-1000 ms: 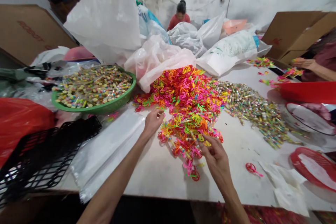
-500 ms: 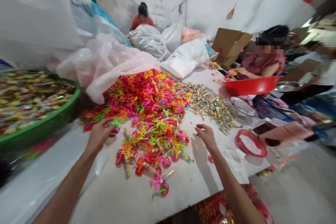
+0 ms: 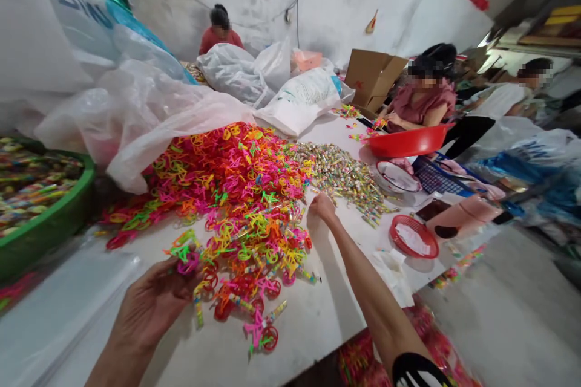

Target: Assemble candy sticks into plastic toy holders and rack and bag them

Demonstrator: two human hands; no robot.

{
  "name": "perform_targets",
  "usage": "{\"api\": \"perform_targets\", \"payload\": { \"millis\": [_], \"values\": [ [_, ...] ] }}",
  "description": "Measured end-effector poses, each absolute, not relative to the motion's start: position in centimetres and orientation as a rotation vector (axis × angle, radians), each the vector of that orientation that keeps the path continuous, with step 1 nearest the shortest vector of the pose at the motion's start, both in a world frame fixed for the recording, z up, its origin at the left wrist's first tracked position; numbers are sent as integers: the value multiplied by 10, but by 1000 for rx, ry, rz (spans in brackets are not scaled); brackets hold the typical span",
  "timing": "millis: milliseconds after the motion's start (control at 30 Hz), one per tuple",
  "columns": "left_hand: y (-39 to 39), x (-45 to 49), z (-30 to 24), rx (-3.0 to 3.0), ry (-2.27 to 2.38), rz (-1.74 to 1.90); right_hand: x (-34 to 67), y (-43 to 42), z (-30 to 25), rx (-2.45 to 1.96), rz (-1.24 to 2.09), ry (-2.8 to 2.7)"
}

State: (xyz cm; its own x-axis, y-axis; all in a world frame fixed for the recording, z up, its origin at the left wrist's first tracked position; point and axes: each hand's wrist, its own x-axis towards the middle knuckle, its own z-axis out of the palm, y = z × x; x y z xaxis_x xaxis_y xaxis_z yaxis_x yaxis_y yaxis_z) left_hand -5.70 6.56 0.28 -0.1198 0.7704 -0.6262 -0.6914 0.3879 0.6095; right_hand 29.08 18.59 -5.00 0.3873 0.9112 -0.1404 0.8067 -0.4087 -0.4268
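Note:
My left hand [image 3: 158, 296] is closed around a few small plastic toy bicycles [image 3: 185, 257] in green, purple and yellow, held just above the table at the pile's left front. A large heap of bright toy bicycles [image 3: 227, 163] spreads over the white table, thinning toward me. Some of the nearest ones lie beside small candy-filled tubes [image 3: 276, 312]. My right hand [image 3: 323, 207] is at the near left edge of a pile of such tubes [image 3: 347, 175]. Its fingers are curled inward and partly hidden, so anything between them cannot be made out.
A green tub [image 3: 68, 208] full of tubes stands at left, beside clear plastic sheets [image 3: 86, 296]. White sacks [image 3: 299, 100] back the heap. To the right are a red basket [image 3: 413, 236], a pink box [image 3: 467, 216] and a red basin [image 3: 406, 142] before a seated person.
My left hand has come nearer and right, carrying toy bicycles. My right hand has moved forward to the tube pile's edge, its fingers curling. The camera view has swung right.

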Motion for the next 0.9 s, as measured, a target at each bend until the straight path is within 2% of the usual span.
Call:
{"api": "perform_targets", "payload": {
  "millis": [133,367,567,733,900],
  "values": [
    [55,-40,-1,211,1125,1137,286,175,-47,-2374,499,-1497],
    [38,-34,-7,359,1171,1072,279,164,-44,-2232,710,-1387],
    [18,-9,-6,430,1059,926,276,98,-24,-1825,1035,-1190],
    [7,30,-10,421,947,899,221,31,-22,-1160,1613,-719],
    [-2,38,-16,392,906,959,189,6,-21,-1059,1752,-624]
  ]
}}
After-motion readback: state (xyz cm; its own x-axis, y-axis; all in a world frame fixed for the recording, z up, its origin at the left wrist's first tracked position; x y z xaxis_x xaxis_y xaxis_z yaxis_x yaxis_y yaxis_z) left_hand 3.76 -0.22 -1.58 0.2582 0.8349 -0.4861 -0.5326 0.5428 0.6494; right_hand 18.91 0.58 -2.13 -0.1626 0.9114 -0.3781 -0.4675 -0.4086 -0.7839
